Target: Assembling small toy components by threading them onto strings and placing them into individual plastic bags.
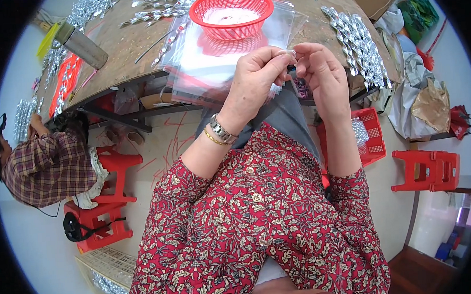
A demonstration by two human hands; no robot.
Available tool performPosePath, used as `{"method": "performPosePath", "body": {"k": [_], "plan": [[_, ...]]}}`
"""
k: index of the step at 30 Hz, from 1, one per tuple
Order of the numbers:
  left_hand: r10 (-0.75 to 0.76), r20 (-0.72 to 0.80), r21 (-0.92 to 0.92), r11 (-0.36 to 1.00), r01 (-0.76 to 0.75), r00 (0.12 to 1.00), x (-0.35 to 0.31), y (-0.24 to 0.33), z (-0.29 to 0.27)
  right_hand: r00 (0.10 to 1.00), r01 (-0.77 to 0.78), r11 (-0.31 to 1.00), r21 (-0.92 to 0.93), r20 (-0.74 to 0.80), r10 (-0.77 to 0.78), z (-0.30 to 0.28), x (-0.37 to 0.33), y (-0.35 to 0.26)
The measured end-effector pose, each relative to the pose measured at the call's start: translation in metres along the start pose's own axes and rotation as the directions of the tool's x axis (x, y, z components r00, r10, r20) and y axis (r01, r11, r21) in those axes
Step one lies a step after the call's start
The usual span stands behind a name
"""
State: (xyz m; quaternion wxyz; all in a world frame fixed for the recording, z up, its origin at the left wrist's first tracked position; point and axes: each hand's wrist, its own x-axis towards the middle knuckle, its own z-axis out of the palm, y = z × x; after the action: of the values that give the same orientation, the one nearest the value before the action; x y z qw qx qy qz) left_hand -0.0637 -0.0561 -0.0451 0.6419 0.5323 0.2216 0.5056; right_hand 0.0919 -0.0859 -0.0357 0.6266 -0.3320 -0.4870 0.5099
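My left hand (261, 75) is closed in a pinch, thumb against forefinger, with a metal watch (220, 129) and a gold bracelet on its wrist. Close against it, my right hand (322, 72) has its thumb and fingers curled together. A small pale, shiny loop (293, 54) shows between the fingertips; its kind is too small to make out. Below and behind the hands lies a stack of clear plastic sheets or bags (188, 78), hanging over the table's near edge. On that stack sits a red plastic basket (233, 32) with something whitish inside.
Silver twisted strips (358, 47) lie at the table's right end, with more along the far left. A metal flask (84, 47) lies at left. A co-worker (52, 165) sits there by red stools (118, 173). A red crate (372, 141) stands on the floor at right.
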Motion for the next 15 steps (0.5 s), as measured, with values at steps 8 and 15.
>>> {"method": "performPosePath", "body": {"k": [8, 15], "plan": [[0.047, 0.003, 0.041, 0.998, -0.047, 0.999, -0.0016, -0.0018, 0.0013, 0.974, 0.217, 0.809, -0.546, 0.065, -0.218, 0.0083, -0.0006, -0.0001], [0.080, -0.015, 0.082, 0.993, -0.079, 0.997, -0.0007, -0.0029, 0.0044, 0.917, 0.362, 0.714, -0.599, 0.094, -0.387, 0.0057, 0.0059, -0.0017]]}}
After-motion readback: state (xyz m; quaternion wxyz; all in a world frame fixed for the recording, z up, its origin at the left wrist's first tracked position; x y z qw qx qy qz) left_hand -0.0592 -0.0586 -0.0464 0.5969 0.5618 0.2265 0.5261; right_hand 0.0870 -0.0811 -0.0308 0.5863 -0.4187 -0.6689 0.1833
